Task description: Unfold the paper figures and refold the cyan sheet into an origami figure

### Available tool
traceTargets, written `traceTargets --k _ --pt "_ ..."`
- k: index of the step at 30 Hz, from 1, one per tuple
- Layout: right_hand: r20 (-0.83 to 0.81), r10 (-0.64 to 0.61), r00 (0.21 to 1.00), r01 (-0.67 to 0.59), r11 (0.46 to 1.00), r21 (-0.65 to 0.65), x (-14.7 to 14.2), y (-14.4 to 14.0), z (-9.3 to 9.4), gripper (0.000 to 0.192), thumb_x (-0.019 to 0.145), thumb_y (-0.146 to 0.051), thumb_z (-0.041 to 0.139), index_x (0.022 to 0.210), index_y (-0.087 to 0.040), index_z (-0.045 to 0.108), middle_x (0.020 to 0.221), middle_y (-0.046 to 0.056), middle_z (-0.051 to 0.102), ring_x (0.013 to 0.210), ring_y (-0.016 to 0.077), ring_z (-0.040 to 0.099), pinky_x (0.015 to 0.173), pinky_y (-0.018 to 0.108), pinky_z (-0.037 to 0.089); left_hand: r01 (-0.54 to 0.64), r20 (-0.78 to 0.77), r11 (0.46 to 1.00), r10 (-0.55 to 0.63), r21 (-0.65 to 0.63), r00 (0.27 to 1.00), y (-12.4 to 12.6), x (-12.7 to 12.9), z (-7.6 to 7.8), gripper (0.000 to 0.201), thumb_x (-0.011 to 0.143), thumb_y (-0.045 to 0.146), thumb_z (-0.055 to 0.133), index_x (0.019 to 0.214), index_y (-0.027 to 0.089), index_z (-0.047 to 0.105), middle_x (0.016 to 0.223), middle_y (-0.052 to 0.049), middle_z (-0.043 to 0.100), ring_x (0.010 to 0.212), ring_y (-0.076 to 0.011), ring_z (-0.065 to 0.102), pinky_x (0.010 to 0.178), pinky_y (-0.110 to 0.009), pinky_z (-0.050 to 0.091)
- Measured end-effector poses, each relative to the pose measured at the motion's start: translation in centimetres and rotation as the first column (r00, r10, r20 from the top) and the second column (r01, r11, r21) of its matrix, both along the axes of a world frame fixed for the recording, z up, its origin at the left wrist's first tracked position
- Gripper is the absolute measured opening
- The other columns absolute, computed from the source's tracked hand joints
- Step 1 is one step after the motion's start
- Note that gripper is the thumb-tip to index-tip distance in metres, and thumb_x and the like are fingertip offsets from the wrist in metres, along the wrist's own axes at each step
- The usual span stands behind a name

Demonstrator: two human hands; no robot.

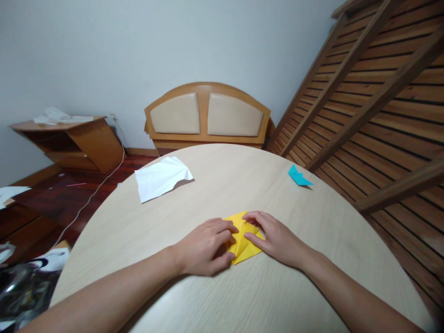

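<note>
Yellow paper (243,240): I see it folded, flat near the tabletop's (215,185) near edge.
Left hand (206,247): grip pressed on the paper.
Right hand (274,238): fingers flat on it.
Tabletop: round, pale wood; white sheet (161,178) far-left, blue fold (298,176) right edge.
Room: headboard (207,115) against grey wall.

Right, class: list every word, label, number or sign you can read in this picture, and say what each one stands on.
None can be read.
Yellow paper under both hands: plain, no print.
White paper: blank.
Blue paper: blank.
Printed sheet on the floor at lower left: too blurred to read.
</note>
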State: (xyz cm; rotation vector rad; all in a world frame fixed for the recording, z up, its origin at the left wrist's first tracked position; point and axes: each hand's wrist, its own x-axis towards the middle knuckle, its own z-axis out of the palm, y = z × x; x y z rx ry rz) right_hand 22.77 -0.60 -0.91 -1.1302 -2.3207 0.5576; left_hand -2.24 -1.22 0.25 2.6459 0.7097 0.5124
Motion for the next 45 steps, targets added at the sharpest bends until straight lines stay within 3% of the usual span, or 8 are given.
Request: traceTargets --k 5,11,15,21,27,31,38,45 --pt "-0.005 -0.039 0.999 0.039 0.999 0.023 -0.4 0.2 -0.3 0.022 0.091 -0.022 0.063 0.110 -0.023 0.052 0.107 0.005 0.063 0.102 0.0222 0.060 0.091 0.039 0.049 0.042 -0.075 0.998 -0.039 0.050 0.996 -0.3 0.2 0.5 0.039 0.095 0.031 0.054 0.132 0.021 0.056 0.127 -0.011 0.062 0.120 -0.0268 0.057 0.110 -0.047 0.040" --pt "0.085 -0.095 0.992 0.087 0.992 0.094 -0.5 0.1 0.4 0.008 0.092 -0.024 0.064 0.088 -0.023 0.057 0.103 0.005 0.063 0.102 0.0233 0.058 0.091 0.041 0.048 0.070 -0.089 0.991 -0.060 0.111 0.994 -0.3 0.3 0.2 0.035 0.098 0.037 0.051 0.128 0.023 0.063 0.123 -0.012 0.062 0.122 -0.0288 0.054 0.109 -0.048 0.040" --pt "0.164 -0.101 0.981 0.079 0.987 0.137 -0.5 -0.4 0.7 0.002 0.094 -0.023 0.060 0.093 -0.023 0.062 0.108 0.006 0.064 0.107 0.0245 0.058 0.093 0.043 0.048 0.057 -0.097 0.992 -0.046 0.114 0.994 -0.3 0.4 0.2 0.036 0.097 0.024 0.048 0.129 0.022 0.062 0.122 -0.012 0.061 0.119 -0.0265 0.055 0.109 -0.046 0.040" --pt "0.229 -0.114 0.967 0.085 0.987 0.133 -0.8 -1.9 0.8 0.032 0.091 -0.030 0.063 0.122 -0.023 0.060 0.129 0.011 0.061 0.122 0.0285 0.053 0.102 0.049 0.046 -0.009 -0.118 0.995 0.022 0.104 0.993 -0.5 0.5 0.4 0.039 0.092 0.021 0.052 0.130 0.024 0.061 0.121 -0.010 0.061 0.115 -0.0270 0.055 0.103 -0.045 0.045" --pt "0.259 -0.124 0.958 0.108 0.991 0.073 -1.4 -2.7 1.0 0.057 0.082 -0.041 0.069 0.135 -0.024 0.055 0.145 0.012 0.052 0.135 0.0302 0.044 0.113 0.052 0.037 -0.007 -0.115 0.993 0.021 0.114 0.993 -0.5 0.5 0.5 0.036 0.096 0.023 0.047 0.129 0.022 0.060 0.140 -0.010 0.055 0.119 -0.0274 0.053 0.103 -0.045 0.045" --pt "0.271 -0.125 0.954 0.118 0.992 0.041 -1.5 -3.0 0.6 0.069 0.080 -0.049 0.071 0.140 -0.022 0.052 0.153 0.014 0.044 0.142 0.0330 0.037 0.117 0.055 0.030 -0.004 -0.106 0.993 0.016 0.116 0.994 -0.5 0.5 0.4 0.035 0.096 0.023 0.046 0.127 0.021 0.061 0.138 -0.009 0.058 0.116 -0.0268 0.054 0.102 -0.045 0.045" --pt "0.247 0.011 0.969 0.003 0.999 -0.054 -0.4 -2.9 0.1 0.100 0.070 -0.064 0.076 0.153 -0.023 0.038 0.161 0.015 0.032 0.148 0.0376 0.025 0.120 0.061 0.021 -0.009 -0.096 0.994 0.019 0.107 0.995 -0.5 0.4 0.3 0.038 0.095 0.023 0.048 0.131 0.020 0.059 0.141 -0.010 0.057 0.120 -0.0284 0.053 0.105 -0.046 0.044" --pt "0.200 0.006 0.980 -0.012 1.000 0.025 0.5 -1.9 0.4 0.054 0.093 -0.042 0.061 0.142 -0.023 0.052 0.150 0.012 0.049 0.141 0.0295 0.039 0.117 0.053 0.033 -0.011 -0.108 0.995 0.022 0.100 0.994 -0.5 0.4 0.2 0.039 0.094 0.024 0.049 0.132 0.022 0.059 0.139 -0.010 0.057 0.120 -0.0285 0.052 0.105 -0.047 0.043"
